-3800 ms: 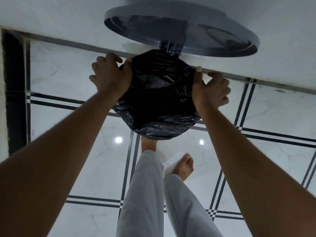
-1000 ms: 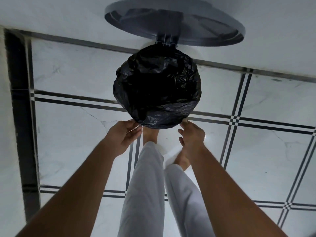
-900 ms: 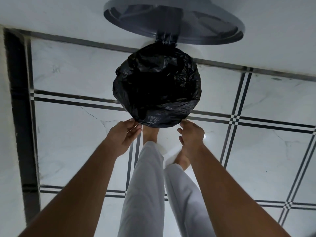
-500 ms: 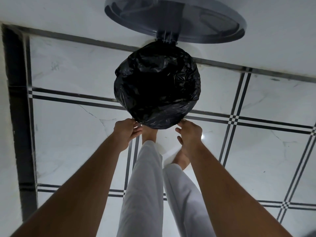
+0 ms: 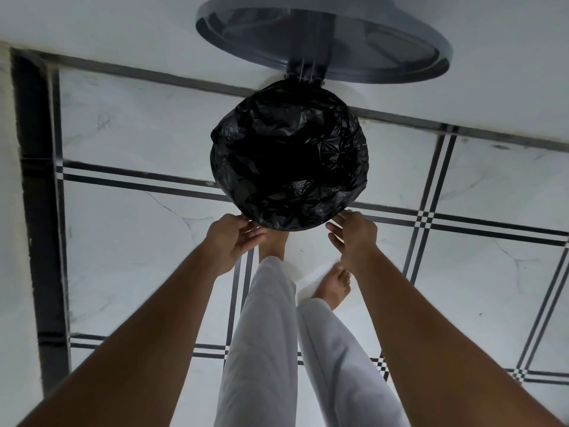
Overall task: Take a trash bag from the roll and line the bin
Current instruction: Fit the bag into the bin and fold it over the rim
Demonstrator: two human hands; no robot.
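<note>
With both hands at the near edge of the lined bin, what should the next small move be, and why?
Probably tuck the near edge down. The trash bag already covers the bin's mouth, lid open behind it; the left hand and right hand touch its near edge, which looks loosely crumpled.

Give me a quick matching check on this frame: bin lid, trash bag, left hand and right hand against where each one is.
1. lid
2. trash bag
3. left hand
4. right hand

A. at the bag's near edge, beside the bare foot on the floor
B. raised open against the wall
C. at the bag's near edge, towards the dark floor border
D. spread over the bin's mouth

Pairs: 1-B, 2-D, 3-C, 4-A
</note>
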